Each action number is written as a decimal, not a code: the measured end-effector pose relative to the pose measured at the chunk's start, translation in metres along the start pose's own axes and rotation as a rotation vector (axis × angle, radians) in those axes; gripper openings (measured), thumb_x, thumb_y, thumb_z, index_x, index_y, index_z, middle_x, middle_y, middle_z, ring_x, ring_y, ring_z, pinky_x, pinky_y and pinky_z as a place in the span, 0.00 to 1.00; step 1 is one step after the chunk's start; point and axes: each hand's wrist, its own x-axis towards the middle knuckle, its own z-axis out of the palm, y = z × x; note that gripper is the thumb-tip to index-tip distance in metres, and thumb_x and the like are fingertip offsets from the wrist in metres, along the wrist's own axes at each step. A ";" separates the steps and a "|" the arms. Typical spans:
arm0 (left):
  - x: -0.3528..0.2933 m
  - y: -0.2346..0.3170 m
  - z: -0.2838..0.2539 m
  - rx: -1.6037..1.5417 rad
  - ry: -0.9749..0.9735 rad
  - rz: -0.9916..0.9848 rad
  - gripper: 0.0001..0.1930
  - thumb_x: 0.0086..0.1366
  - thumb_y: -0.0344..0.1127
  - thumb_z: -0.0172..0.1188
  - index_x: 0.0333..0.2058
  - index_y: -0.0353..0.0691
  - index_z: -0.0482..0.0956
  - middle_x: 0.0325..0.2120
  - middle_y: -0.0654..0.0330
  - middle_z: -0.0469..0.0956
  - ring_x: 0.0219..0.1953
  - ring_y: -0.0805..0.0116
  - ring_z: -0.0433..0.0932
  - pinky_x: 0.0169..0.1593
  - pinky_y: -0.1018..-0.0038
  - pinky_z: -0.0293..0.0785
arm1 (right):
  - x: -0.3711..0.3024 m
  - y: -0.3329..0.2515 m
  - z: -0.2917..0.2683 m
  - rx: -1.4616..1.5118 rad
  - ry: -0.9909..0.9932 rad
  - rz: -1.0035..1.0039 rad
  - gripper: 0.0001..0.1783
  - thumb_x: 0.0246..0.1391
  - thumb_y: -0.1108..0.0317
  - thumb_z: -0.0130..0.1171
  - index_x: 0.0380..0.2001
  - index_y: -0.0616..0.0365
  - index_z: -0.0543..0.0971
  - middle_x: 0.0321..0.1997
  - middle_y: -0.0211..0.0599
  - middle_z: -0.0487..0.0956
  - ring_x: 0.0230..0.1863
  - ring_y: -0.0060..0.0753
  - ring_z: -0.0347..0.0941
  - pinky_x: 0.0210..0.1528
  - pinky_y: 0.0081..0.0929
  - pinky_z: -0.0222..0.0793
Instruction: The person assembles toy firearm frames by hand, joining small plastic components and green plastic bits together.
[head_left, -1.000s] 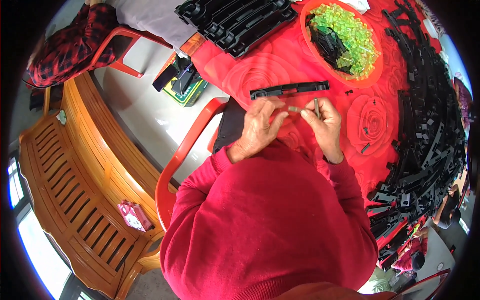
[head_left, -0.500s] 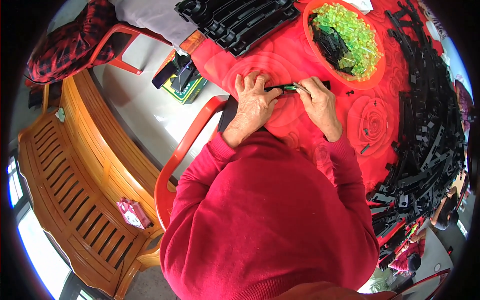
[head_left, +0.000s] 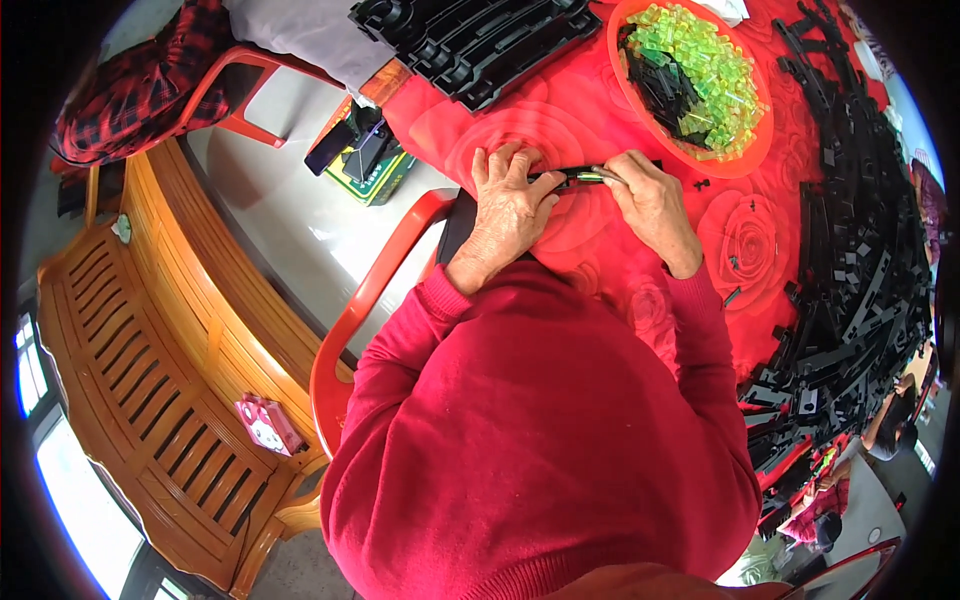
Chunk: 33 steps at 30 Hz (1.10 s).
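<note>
A slim black plastic strip (head_left: 574, 183) with a yellow-green bit along it lies across the red cloth between my hands. My left hand (head_left: 508, 205) rests on the table with bent fingers, its thumb pressed on the strip's left end. My right hand (head_left: 650, 205) pinches at the yellow-green bit near the strip's middle, and the black strip shows again beyond its fingers. The fingertips hide part of what they grip.
An orange-red bowl (head_left: 757, 160) holds yellow-green clear pieces and black pieces. Black moulded trays (head_left: 480, 50) stand at the far edge. A heap of black plastic parts (head_left: 850, 290) covers the table's right side. Small black bits (head_left: 702, 184) lie near my right hand.
My right hand has shifted slightly right and its wrist has turned outward, and more of the yellow-green bit shows. My left hand has stayed in place.
</note>
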 end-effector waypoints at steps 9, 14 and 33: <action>0.000 0.001 0.008 0.040 0.061 0.087 0.13 0.48 0.35 0.62 0.36 0.47 0.81 0.43 0.55 0.71 0.53 0.51 0.64 0.57 0.41 0.52 | -0.001 -0.003 0.014 -0.036 0.035 -0.064 0.07 0.49 0.76 0.56 0.33 0.58 0.71 0.31 0.39 0.72 0.28 0.47 0.74 0.26 0.40 0.69; -0.001 0.000 0.010 0.055 0.089 0.128 0.14 0.48 0.36 0.61 0.37 0.48 0.81 0.41 0.56 0.72 0.51 0.52 0.65 0.57 0.41 0.52 | -0.010 -0.005 0.022 -0.022 0.082 0.003 0.07 0.48 0.78 0.54 0.34 0.59 0.74 0.35 0.40 0.74 0.31 0.47 0.75 0.30 0.37 0.72; 0.014 -0.001 -0.007 0.015 -0.020 0.123 0.12 0.48 0.35 0.65 0.35 0.48 0.81 0.36 0.61 0.73 0.43 0.58 0.70 0.53 0.56 0.61 | -0.017 -0.016 0.027 -0.107 0.049 0.067 0.15 0.44 0.78 0.53 0.39 0.56 0.77 0.39 0.38 0.70 0.27 0.44 0.75 0.27 0.37 0.72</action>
